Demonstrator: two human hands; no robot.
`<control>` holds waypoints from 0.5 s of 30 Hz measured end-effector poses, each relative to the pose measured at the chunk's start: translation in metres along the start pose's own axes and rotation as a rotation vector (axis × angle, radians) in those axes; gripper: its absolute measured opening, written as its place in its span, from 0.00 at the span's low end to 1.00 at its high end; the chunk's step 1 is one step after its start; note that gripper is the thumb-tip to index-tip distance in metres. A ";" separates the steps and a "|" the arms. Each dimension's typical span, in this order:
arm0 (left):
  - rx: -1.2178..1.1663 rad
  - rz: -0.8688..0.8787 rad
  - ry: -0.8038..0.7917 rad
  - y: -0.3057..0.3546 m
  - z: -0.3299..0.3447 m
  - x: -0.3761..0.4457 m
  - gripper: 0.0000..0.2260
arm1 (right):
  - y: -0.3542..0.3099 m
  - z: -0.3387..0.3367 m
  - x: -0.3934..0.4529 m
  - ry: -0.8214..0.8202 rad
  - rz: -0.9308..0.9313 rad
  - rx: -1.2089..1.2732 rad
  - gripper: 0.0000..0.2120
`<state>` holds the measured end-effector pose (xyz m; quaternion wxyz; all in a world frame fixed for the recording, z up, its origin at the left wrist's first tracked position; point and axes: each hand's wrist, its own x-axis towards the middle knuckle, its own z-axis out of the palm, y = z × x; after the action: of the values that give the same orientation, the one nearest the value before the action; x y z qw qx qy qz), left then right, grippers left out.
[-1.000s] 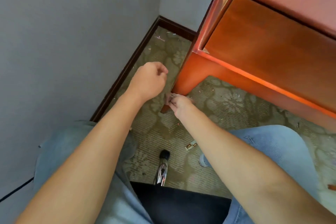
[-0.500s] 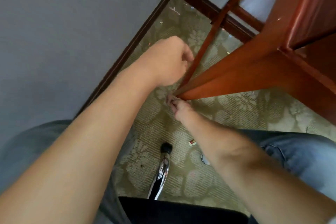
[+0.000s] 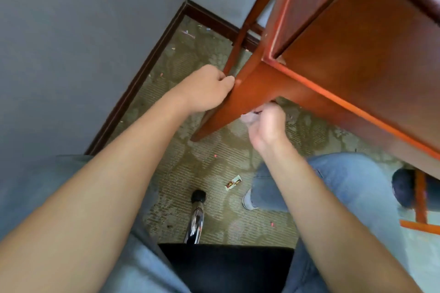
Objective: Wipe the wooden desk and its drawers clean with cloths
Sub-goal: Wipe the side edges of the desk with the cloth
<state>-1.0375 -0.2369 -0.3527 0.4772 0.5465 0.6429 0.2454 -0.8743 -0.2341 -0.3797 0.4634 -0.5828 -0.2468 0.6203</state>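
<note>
Desk (image 3: 357,59) upper right: glossy varnished wood. Carpet (image 3: 214,164): rough, matt. Chair leg (image 3: 195,223) btm centre: shiny chrome metal.

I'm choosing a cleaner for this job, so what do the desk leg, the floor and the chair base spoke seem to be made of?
Desk leg: apparently wood with a glossy reddish-brown varnish, judging by its sheen; solid or veneer cannot be told.
Floor: olive carpet, woven-looking, with a ribbed texture, a faded pattern and scattered litter.
Chair base spoke: likely chromed metal, mirror-bright, with a black cap at its tip.
</note>
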 end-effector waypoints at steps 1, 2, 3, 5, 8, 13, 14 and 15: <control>-0.003 -0.018 0.009 0.003 0.002 0.000 0.22 | -0.002 -0.001 -0.011 0.016 -0.044 0.056 0.15; 0.002 -0.036 0.011 0.005 0.004 -0.002 0.22 | 0.000 0.000 -0.022 0.030 -0.095 0.098 0.16; 0.011 -0.047 0.015 0.007 0.006 -0.004 0.22 | 0.004 0.002 -0.031 0.054 -0.141 0.064 0.16; 0.012 -0.043 0.053 0.003 0.009 -0.006 0.23 | 0.026 0.008 -0.035 0.156 -0.151 -0.203 0.12; -0.097 -0.053 0.070 -0.005 0.018 -0.015 0.25 | 0.056 0.002 -0.020 0.118 -0.015 -0.650 0.09; -0.277 -0.227 -0.049 -0.017 0.039 -0.041 0.26 | 0.046 -0.015 -0.030 0.004 -0.060 -1.127 0.14; -0.380 -0.276 -0.117 -0.021 0.047 -0.046 0.25 | 0.045 -0.015 -0.036 -0.024 -0.109 -1.159 0.16; -0.488 -0.312 -0.171 -0.024 0.054 -0.051 0.24 | 0.044 -0.013 -0.042 -0.105 -0.164 -1.171 0.18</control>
<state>-1.0037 -0.3029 -0.3784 0.6789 0.3290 0.5985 0.2696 -0.8795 -0.2935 -0.3986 0.0984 -0.6890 -0.6147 0.3710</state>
